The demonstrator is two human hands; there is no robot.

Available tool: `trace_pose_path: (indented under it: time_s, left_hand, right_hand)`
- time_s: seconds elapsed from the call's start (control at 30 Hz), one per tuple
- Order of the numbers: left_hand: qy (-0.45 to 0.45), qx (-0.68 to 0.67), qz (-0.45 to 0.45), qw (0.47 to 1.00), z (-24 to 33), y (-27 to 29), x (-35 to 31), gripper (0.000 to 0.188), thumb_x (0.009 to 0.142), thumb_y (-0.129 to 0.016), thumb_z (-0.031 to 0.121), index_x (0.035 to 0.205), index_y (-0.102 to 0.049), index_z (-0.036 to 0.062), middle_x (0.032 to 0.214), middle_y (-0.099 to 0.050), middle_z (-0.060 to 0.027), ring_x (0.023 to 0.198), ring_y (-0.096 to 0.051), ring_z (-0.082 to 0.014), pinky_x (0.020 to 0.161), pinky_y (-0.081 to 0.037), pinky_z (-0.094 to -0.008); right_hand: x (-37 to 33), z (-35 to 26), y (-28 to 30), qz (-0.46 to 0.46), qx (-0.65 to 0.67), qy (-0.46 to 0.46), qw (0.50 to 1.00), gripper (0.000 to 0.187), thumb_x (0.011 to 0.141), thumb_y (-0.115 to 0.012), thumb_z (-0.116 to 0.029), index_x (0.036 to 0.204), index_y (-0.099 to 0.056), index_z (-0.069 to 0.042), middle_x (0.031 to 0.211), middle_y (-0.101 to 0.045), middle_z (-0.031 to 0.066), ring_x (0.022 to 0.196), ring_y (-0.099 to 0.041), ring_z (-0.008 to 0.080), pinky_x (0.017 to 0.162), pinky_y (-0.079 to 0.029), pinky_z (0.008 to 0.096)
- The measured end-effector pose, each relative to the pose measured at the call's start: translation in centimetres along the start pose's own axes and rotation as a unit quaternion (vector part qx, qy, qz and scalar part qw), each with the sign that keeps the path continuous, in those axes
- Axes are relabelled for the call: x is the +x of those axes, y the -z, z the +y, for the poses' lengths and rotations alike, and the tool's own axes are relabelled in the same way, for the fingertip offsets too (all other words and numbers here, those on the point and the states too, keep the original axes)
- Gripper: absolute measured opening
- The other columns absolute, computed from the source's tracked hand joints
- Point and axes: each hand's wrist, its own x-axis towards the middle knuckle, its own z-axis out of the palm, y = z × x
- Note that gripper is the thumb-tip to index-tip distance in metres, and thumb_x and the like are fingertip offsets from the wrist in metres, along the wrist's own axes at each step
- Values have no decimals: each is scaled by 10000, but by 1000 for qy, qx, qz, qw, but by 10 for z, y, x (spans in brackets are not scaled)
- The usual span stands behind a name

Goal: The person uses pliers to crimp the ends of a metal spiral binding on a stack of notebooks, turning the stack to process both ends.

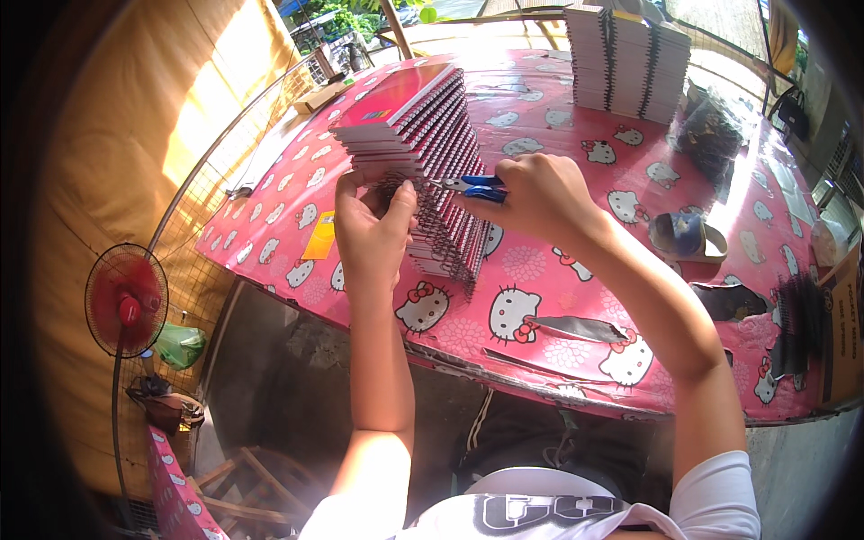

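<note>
A tall, slanting stack of spiral-bound notebooks (400, 117) with red covers stands on the table, its dark wire coils facing right and toward me. My right hand (544, 193) is closed around blue-handled cutting pliers (481, 187). Their metal jaws reach the coil edge about midway down the stack. On the near left side, my left hand (378, 216) grips the coil edge of a notebook, thumb up and fingers curled behind it. Its fingertips are partly hidden, and the jaws are close to its thumb.
The table wears a pink cat-print cover (522, 261). More notebook stacks (625, 67) stand at the back right. A dark plastic bag (711, 130), a tape roll (688, 236) and bundled black coils (796, 315) lie right. A red fan (126, 301) stands left, off the table.
</note>
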Motion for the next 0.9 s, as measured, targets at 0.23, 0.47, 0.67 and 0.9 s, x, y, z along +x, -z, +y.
trace_pose_path:
  time_s: [0.23,0.47,0.67,0.9]
  left_hand:
    - [-3,20,-15,1000,-1,-4,-1,340,842,-701,47,1104,-487,11,854,-636,-49,630,-557,-63,508,-435,-195]
    - [44,8,-15,999,-3,6,-2,374,826,-731,53,1108,-489,9,953,-638,-82,804,-597,-106,702,-497,-245]
    - [6,24,-34,999,-10,-5,-8,370,830,-720,60,1113,-487,12,914,-643,-79,776,-592,-101,702,-489,-250]
    - [56,6,-22,998,-15,7,-10,350,838,-725,85,1095,-494,31,865,-637,-50,751,-588,-94,665,-483,-234]
  right_hand:
    - [5,9,-17,173,-31,114,978,592,761,-668,-617,651,-660,-36,595,-629,134,548,-653,308,520,-526,397]
    - [-8,-2,-1,-54,-15,-13,998,573,772,-687,-585,688,-641,-20,649,-633,116,594,-658,298,533,-521,397]
    - [-5,13,-17,133,-31,92,986,555,772,-700,-564,632,-622,-32,594,-610,109,542,-638,303,514,-508,405]
    - [-15,0,-14,-36,-16,-6,999,548,778,-695,-559,632,-615,-37,598,-612,107,547,-639,299,507,-500,402]
